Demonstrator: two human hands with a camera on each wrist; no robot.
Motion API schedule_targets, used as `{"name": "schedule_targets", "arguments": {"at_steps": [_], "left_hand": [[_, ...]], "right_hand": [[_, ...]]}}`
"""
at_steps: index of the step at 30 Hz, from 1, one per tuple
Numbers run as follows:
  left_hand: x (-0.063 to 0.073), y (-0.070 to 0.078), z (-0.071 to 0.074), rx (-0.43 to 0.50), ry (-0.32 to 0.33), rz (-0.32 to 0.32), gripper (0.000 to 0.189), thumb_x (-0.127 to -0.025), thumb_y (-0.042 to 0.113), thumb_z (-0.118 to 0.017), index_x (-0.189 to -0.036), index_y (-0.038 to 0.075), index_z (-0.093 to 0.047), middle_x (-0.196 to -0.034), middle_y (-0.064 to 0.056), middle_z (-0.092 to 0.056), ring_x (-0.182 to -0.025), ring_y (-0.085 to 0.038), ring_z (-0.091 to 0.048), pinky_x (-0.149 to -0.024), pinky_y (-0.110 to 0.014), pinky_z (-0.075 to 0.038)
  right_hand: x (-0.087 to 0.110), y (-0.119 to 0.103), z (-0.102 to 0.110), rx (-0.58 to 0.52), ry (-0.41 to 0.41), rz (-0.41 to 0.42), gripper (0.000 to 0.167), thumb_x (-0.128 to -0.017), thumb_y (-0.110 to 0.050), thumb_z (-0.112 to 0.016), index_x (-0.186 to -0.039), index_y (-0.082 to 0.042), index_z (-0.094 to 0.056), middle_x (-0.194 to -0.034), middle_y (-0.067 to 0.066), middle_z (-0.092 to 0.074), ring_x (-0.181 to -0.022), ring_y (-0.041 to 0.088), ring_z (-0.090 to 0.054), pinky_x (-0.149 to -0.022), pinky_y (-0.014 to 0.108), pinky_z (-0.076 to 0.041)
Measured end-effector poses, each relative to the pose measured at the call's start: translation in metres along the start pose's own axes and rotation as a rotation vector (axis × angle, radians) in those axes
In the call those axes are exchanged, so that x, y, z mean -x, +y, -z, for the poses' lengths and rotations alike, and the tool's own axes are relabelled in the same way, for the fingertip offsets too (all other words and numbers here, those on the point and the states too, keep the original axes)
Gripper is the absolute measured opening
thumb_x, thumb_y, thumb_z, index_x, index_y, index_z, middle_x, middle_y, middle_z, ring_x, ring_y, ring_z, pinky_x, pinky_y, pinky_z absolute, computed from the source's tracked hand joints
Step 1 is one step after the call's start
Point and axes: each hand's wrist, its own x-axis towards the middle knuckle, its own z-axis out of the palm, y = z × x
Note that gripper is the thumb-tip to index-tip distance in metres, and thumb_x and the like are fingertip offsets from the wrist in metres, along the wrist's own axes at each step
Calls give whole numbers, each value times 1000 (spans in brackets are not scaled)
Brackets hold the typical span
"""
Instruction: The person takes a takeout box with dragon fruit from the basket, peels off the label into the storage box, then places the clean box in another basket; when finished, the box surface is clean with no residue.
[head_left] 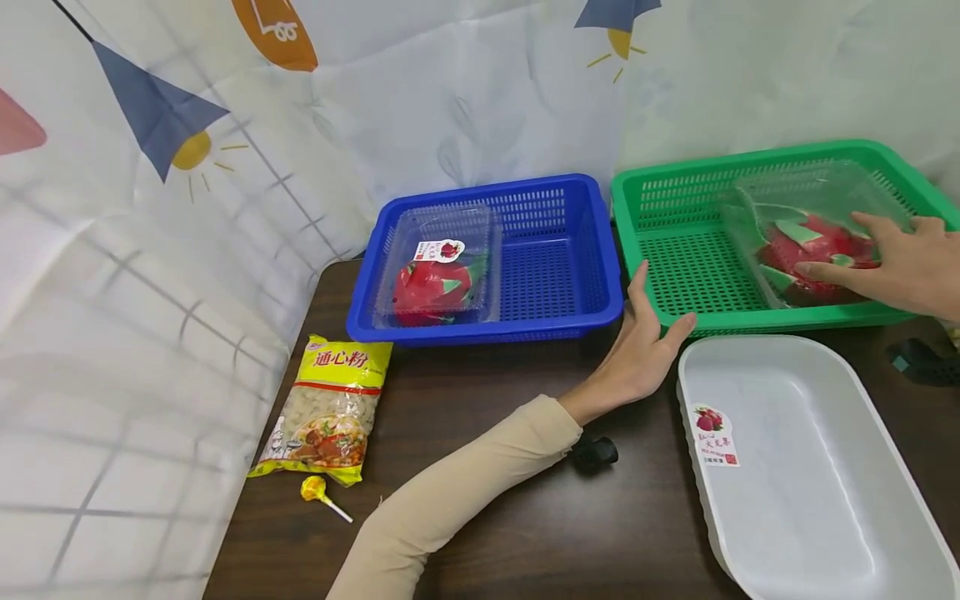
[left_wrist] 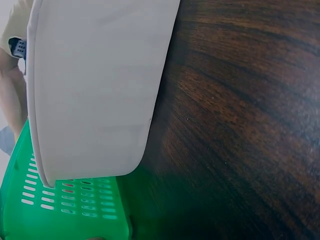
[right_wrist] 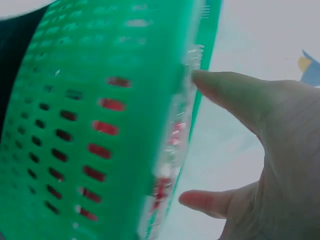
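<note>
My left hand (head_left: 637,354), fingers spread, is at the front left corner of the green basket (head_left: 750,321); the thumb tip meets its rim. Over the right part of that basket my right hand (head_left: 911,262) reaches across a clear plastic box (head_left: 825,187) with a red dragon fruit (head_left: 817,242) inside. In the right wrist view its fingers (right_wrist: 230,95) are extended and apart, one fingertip at the box's edge; whether it touches is unclear. Left of these, a blue basket (head_left: 536,325) contains another clear box (head_left: 442,218) with a dragon fruit (head_left: 431,287) and a label.
A white tray (head_left: 787,475) with a dragon fruit sticker stands in front of the green basket. A yellow macaroni bag (head_left: 330,408) and a lollipop (head_left: 315,489) lie at the table's left. A patterned curtain (head_left: 465,92) hangs behind the baskets.
</note>
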Motion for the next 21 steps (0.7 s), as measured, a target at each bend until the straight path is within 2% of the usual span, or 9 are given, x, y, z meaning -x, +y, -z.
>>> {"name": "schedule_targets", "arguments": {"at_steps": [3, 8, 16, 21], "left_hand": [[0, -1, 0, 2, -5, -4, 82, -111, 41, -46, -166, 29, 13, -174, -8, 7, -160, -19, -3, -127, -41, -22], [1, -3, 0, 12, -3, -8, 82, -111, 42, -46, -166, 31, 13, -174, -7, 8, -160, -19, -3, -127, -42, -23], [1, -2, -1, 4, 14, -18, 82, -111, 40, -47, -167, 26, 11, -174, -9, 6, -160, -20, -4, -127, -42, -22], [2, -3, -1, 0, 21, -28, 80, -111, 39, -47, -167, 28, 10, -174, -8, 5, -160, -19, -5, -127, -42, -22]], "right_hand": [[1, 3, -3, 19, -9, -11, 110, -98, -76, -36, -161, 8, -4, -147, 49, -23, -147, 63, -6, -108, 81, -21], [2, 4, -2, 29, -8, 19, 105, -100, -72, -37, -160, 9, -9, -142, 50, -21, -139, 66, -13, -101, 82, -28], [2, 7, -6, 28, -5, 38, 103, -102, -69, -37, -160, 11, -6, -138, 53, -17, -131, 68, -16, -102, 82, -26], [0, 11, -9, 19, 1, 43, 103, -103, -68, -38, -159, 11, -6, -141, 53, -14, -132, 69, -15, -104, 82, -22]]}}
